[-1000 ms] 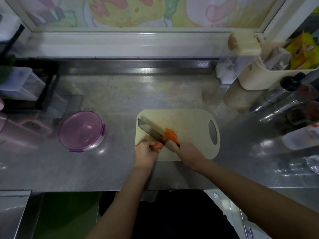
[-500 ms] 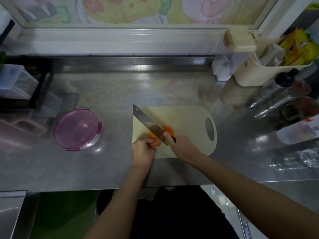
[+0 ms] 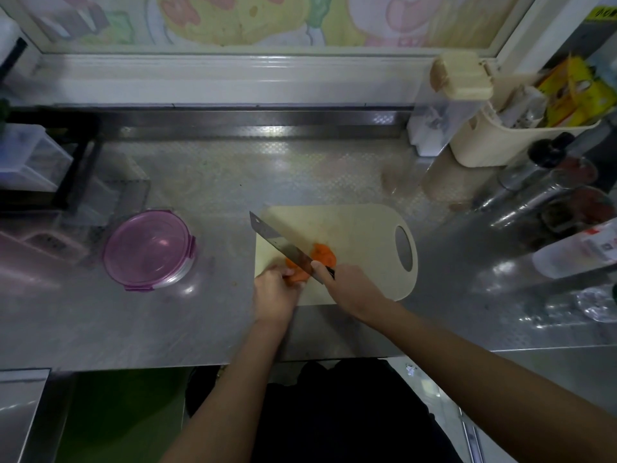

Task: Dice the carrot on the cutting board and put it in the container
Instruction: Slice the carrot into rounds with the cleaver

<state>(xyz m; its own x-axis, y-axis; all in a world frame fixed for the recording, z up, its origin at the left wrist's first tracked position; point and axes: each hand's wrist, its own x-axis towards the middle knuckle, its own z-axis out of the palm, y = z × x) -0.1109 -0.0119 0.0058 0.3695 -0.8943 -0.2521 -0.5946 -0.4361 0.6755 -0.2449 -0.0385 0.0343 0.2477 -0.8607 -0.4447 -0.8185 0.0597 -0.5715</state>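
risk: i see the left hand [image 3: 272,292] with its fingertips right beside the blade. a slip or a rolling piece could nick them.
risk 2: the cut is low on the blade, near the handle, so there's less control and the piece may skid.
left hand: fingers curled round the near end of the carrot [image 3: 297,274], pinning it to the board, forearm coming straight up from below.
right hand: the right hand [image 3: 350,289] is wrapped on the knife [image 3: 280,243] handle, index finger up near the blade, wrist angled in from the right.
knife: blade runs diagonally up-left, edge down into the carrot.
carrot: on the near-left part of the cutting board [image 3: 350,225], orange chunk on each side of the blade, not diced yet by my read.
container: round, purple container [image 3: 148,250], lid looks on, well apart to the left on the counter [image 3: 100,322]. it needs opening first.
far: cream basket [image 3: 484,145] at back right.
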